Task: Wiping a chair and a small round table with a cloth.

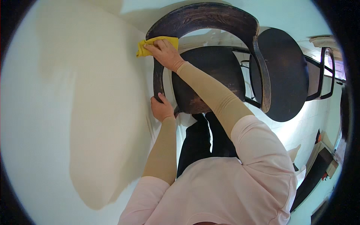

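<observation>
A dark wooden chair with a curved backrest [208,15] stands in front of me, its worn seat [208,76] facing up. My right hand [166,53] presses a folded yellow cloth [143,47] onto the left bend of the backrest, where it runs into the armrest. The cloth wraps part of the rail and hides it. Lower down, my left hand [162,108] grips the front end of the left armrest [158,80], thumb on top. Paint on the seat and right armrest [263,81] looks rubbed through to brown wood.
A pale wall [107,112] runs close along the left side. Just right of the chair stands a round black stool or table top [279,73] with a black metal frame [322,76] beyond it. White floor tiles [298,123] show at right, with a long dark-topped piece of furniture [312,177] farther down.
</observation>
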`<state>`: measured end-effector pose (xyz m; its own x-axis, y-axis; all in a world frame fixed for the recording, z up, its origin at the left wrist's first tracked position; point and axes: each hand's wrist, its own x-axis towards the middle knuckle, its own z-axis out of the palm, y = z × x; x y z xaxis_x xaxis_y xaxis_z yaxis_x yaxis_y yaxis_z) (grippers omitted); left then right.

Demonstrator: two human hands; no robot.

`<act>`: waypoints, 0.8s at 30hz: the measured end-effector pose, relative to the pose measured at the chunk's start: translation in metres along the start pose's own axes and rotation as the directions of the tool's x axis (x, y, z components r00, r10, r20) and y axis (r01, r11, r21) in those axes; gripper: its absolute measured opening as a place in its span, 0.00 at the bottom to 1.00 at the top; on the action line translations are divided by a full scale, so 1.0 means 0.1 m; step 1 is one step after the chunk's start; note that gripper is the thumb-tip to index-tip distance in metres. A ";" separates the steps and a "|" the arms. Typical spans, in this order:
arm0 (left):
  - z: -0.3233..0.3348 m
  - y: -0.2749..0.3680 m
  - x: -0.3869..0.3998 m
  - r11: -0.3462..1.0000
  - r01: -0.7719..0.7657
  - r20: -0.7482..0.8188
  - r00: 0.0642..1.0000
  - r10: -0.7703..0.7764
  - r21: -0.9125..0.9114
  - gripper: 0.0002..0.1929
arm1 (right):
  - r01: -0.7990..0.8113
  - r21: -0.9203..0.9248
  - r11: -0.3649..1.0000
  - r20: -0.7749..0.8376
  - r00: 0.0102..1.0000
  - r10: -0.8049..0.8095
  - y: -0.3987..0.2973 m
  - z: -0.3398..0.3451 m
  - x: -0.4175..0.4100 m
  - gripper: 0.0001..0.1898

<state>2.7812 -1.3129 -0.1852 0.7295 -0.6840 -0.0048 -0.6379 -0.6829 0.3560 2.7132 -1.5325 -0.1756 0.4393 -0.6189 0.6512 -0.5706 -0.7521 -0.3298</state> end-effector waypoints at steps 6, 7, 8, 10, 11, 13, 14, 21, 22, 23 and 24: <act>0.02 0.06 -0.02 1.000 -0.018 -0.010 1.000 0.017 -0.005 0.23 | -0.410 0.479 0.777 -0.311 0.748 0.586 0.43 -0.05 0.25 0.20; 0.02 0.05 -0.02 1.000 -0.016 -0.007 1.000 0.016 0.001 0.23 | -0.415 0.481 0.773 -0.307 0.746 0.591 0.47 -0.09 0.33 0.20; 0.03 0.03 -0.02 1.000 -0.008 -0.006 1.000 0.008 0.013 0.23 | -0.475 0.470 0.744 -0.399 0.637 0.659 0.50 -0.12 0.40 0.20; 0.04 0.05 -0.02 1.000 -0.014 0.006 1.000 0.014 0.022 0.23 | -0.483 0.464 0.742 -0.489 0.559 0.670 0.49 -0.10 0.36 0.18; 0.03 0.05 -0.02 1.000 -0.001 0.022 1.000 0.000 0.022 0.23 | -0.453 0.427 0.782 -0.474 0.624 0.621 0.34 -0.01 0.27 0.17; 0.03 0.10 -0.02 1.000 -0.003 0.042 0.999 0.002 0.015 0.23 | -0.402 0.428 0.809 -0.342 0.757 0.557 0.03 0.22 -0.03 0.20; 0.03 0.07 -0.02 1.000 0.006 0.043 0.999 -0.007 0.024 0.23 | -0.381 0.490 0.784 -0.282 0.782 0.556 -0.19 0.27 -0.15 0.20; 0.07 0.04 0.01 0.999 0.001 0.034 0.999 -0.003 0.052 0.22 | -0.521 0.567 0.638 -0.115 0.716 0.688 0.31 0.35 -0.26 0.24; 0.05 -0.03 -0.01 0.998 0.017 0.027 0.999 -0.018 0.060 0.22 | -0.508 0.373 0.776 -0.295 0.728 0.618 0.47 0.18 -0.14 0.26; 0.06 -0.02 -0.02 0.999 0.004 0.032 0.999 -0.005 0.035 0.22 | -0.576 0.190 0.795 -0.364 0.711 0.602 0.78 0.09 -0.18 0.28; 0.06 -0.03 -0.01 1.000 -0.003 0.030 1.000 0.003 0.015 0.22 | -0.593 0.119 0.796 -0.482 0.667 0.568 0.99 -0.02 -0.17 0.28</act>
<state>2.7811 -1.3118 -0.1922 0.7201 -0.6931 -0.0317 -0.6439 -0.6846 0.3417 2.6476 -1.5963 -0.2181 -0.3661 -0.7306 0.5764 -0.6326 -0.2589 -0.7299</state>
